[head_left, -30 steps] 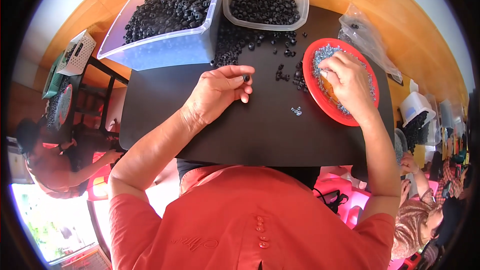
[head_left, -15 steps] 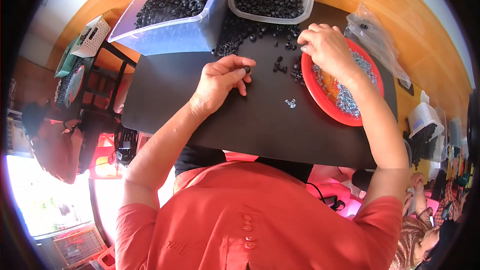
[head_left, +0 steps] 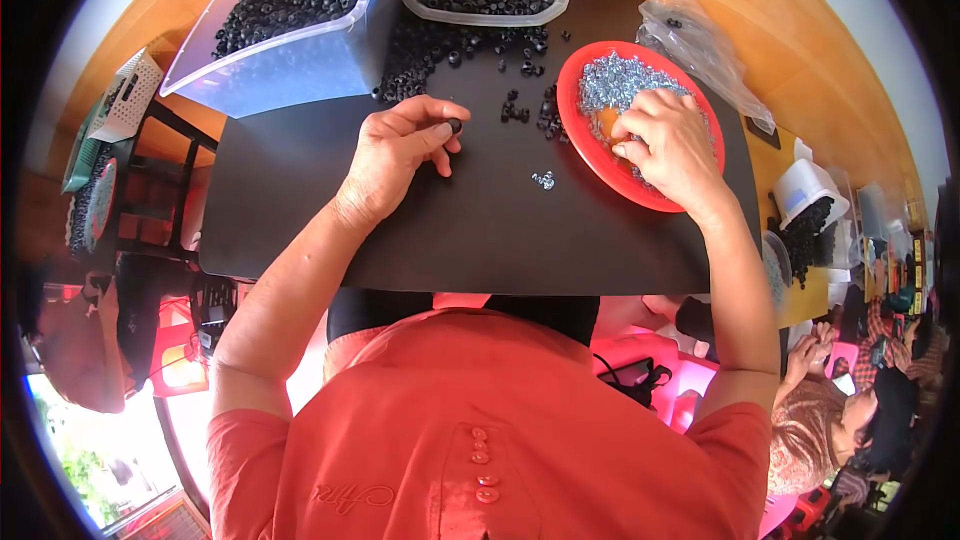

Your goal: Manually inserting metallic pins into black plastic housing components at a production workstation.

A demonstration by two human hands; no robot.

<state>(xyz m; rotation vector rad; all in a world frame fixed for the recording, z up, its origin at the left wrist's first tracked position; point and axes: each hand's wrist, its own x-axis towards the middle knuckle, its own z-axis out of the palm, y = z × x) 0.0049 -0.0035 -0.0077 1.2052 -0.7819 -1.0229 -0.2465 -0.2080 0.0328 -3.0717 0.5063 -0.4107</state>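
Between the thumb and fingers of my left hand (head_left: 388, 158) is a small round black plastic piece (head_left: 455, 126), held above the dark table. My right hand (head_left: 672, 145) is over the red plate (head_left: 568, 105), its fingertips down at an orange patch and closed together; what they pinch, if anything, is hidden. Small shiny silvery pieces (head_left: 618, 82) fill much of the plate. A few more silvery pieces (head_left: 543, 180) lie on the table between my hands. Beside the plate's left rim sit loose black pieces (head_left: 515, 108).
A large translucent bin (head_left: 290, 65) and a smaller clear tub (head_left: 490, 18), both holding black pieces, stand at the table's far side. A crumpled plastic bag (head_left: 705, 45) lies behind the plate. Another person (head_left: 820, 430) sits at the right.
My right hand has moved from above the plate's far left rim down into the plate. My left hand still holds the black piece. The whole view has shifted slightly.
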